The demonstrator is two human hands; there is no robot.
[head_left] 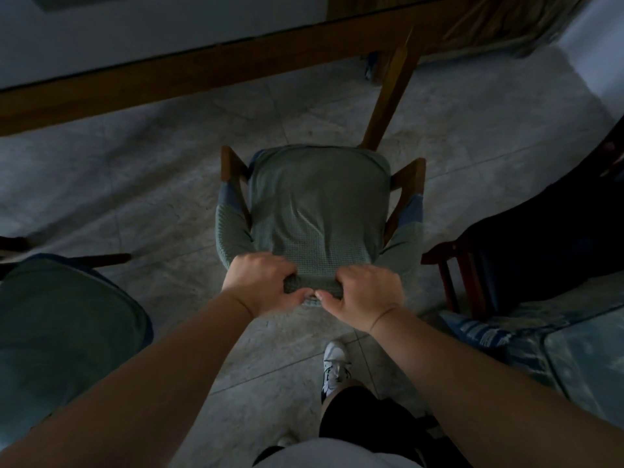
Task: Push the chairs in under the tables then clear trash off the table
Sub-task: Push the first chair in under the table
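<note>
1. We are looking down at a chair [319, 211] with a green fabric cover, standing on a pale tiled floor [152, 170].
2. We are gripping the top of the chair's back with both hands. Our left hand [261, 282] is curling its fingers over the covered rail, thumb tucked beneath; our right hand [363, 297] is doing the same just beside it, the two thumbs nearly touching.
3. The table [169, 65] is lying beyond the chair, its wooden edge crossing the view, with open floor between them. One table leg [388, 96] is slanting down right behind the chair's far right corner.
4. A second green-covered chair [67, 332] is sitting to the left of our chair, and a dark red chair [456, 275] with dark cloth over it to the right.
5. Our foot in a white shoe [334, 366] is planted just behind the chair.
6. We judge the chair is not yet under the table. No trash is showing here.
7. Risks: pushing straight ahead could be jamming the right armrest [408, 184] against the table leg; the loose cover could be slipping under our grip; a chair leg may be catching a tile joint and tipping it.
</note>
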